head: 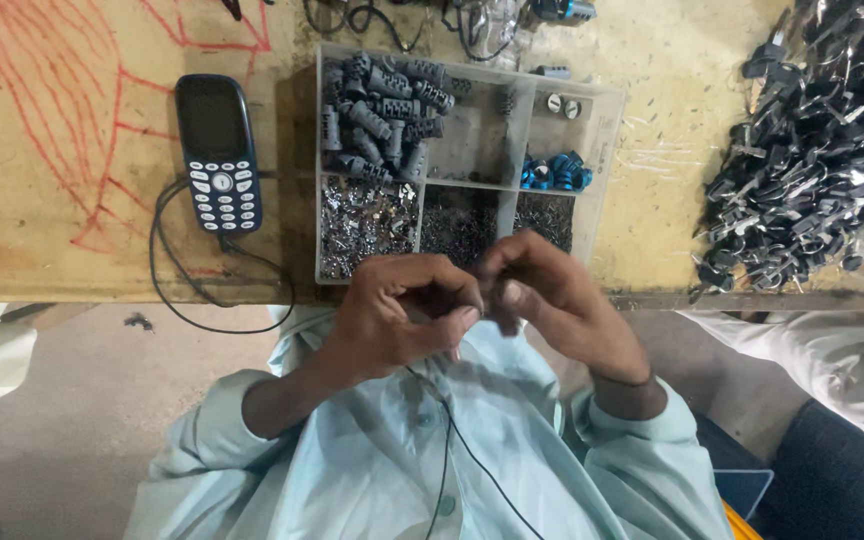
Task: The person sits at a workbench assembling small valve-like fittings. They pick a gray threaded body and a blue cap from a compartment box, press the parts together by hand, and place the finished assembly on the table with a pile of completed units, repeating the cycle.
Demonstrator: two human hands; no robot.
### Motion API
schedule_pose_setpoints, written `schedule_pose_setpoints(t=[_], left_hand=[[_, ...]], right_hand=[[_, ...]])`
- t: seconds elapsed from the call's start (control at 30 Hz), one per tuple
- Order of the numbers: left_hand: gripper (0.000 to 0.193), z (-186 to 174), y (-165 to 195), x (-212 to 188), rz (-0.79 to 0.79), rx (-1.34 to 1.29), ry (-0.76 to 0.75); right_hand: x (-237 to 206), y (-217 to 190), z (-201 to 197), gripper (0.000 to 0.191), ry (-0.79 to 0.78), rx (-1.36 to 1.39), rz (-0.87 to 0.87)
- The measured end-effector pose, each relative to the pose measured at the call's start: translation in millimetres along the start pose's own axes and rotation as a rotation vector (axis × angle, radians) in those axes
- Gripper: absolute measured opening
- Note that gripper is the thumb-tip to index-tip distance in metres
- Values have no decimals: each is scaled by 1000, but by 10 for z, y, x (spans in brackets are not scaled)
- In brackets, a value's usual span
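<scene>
A worn yellowish wooden tabletop (72, 230) fills the upper frame. At centre, left hand (392, 320) and right hand (552, 300) pinch something hidden just below the clear plastic compartment tray (602, 150); it could slip into the lap.

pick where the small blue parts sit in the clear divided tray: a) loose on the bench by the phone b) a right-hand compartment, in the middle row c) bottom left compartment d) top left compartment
b: the blue parts lie in a right-hand compartment of the tray, while grey ribbed pieces fill the top left.
</scene>
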State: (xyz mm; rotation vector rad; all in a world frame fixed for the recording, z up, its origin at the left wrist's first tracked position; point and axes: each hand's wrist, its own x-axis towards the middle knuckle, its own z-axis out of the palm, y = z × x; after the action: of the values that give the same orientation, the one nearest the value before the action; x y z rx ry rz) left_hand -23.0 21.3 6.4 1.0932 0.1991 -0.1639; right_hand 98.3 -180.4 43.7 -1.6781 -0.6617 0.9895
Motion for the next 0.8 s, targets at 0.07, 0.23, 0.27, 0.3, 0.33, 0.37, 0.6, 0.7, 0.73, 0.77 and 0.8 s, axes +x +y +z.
schedule_pose_setpoints(t=[0.07,0.23,0.27,0.3,0.33,0.37,0.6,0.7,0.73,0.77,0.8], left_hand=[[6,5,-15,20,23,-14,22],[7,20,0,79,33,102,73],[7,27,8,89,56,126,76],[8,38,17,89,67,147,85],[8,49,26,88,54,142,89],[8,53,34,96,53,143,90],[9,97,22,102,253,508,124],[13,165,-41,108,72,323,123],[14,188,-67,113,41,175,118],[16,211,-95,123,8,28,111],[17,212,-112,123,-25,-115,103]], right_hand=[[31,-52,-87,17,99,-601,-75],[49,-86,-192,17,106,-1123,10],[42,-61,-206,15,129,-1086,8],[15,-32,-209,14,144,-1040,11],[-18,2,-216,13,162,-992,17],[-37,45,-226,14,193,-980,24],[-144,50,-282,19,341,-468,11],[-110,-30,-55,19,339,-105,-202],[-99,-36,52,18,333,34,-277],[-82,-20,154,20,398,-131,-314],[-65,9,243,21,464,-295,-351]])
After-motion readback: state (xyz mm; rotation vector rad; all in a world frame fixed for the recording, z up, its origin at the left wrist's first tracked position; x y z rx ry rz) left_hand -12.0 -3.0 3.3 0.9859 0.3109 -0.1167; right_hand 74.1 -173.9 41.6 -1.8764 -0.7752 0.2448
